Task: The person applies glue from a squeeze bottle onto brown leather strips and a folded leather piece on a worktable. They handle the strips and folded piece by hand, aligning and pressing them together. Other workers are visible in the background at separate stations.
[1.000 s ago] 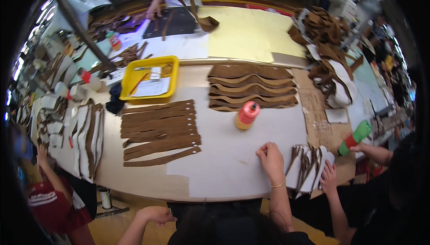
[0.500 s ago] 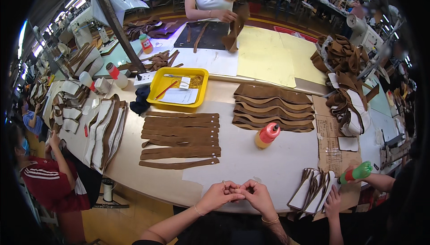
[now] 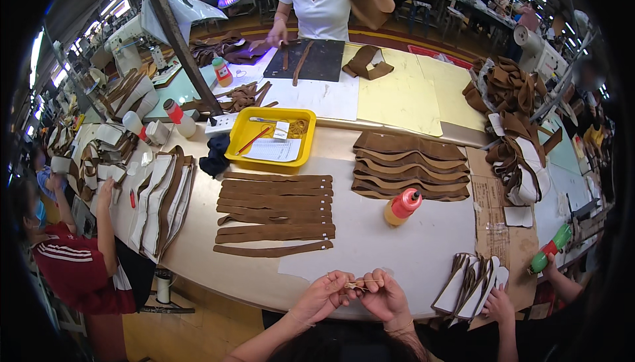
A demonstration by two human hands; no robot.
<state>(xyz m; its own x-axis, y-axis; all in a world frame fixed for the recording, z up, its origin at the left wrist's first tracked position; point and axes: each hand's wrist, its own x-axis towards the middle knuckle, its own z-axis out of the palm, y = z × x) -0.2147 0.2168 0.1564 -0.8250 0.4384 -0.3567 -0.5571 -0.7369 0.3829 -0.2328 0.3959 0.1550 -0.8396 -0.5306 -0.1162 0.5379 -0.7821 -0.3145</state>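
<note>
Near the front edge of the table, my left hand (image 3: 325, 296) and my right hand (image 3: 385, 296) are raised close together. Both pinch a small bunch of thin tan rubber bands (image 3: 357, 285), whose strands run between my fingertips. Beyond my hands lie several brown strips (image 3: 274, 217) in a row, with small white tags at their right ends. Wider brown pieces (image 3: 411, 167) overlap one another further right. A red-capped glue bottle (image 3: 402, 207) with yellowish contents stands just in front of them.
A yellow tray (image 3: 308, 152) holds a pencil, paper and tan bands. At right, a co-worker's hand (image 3: 501, 306) touches white-and-brown pieces (image 3: 466, 284); another hand grips a green bottle (image 3: 559, 240). Brown-and-white pieces (image 3: 162, 197) lie left. A person (image 3: 317, 5) works across the table.
My hands have drawn slightly apart, and the bands between them now show. The co-worker's green bottle has moved away from the white pieces. Across the table, a brown piece now lies on yellow sheeting.
</note>
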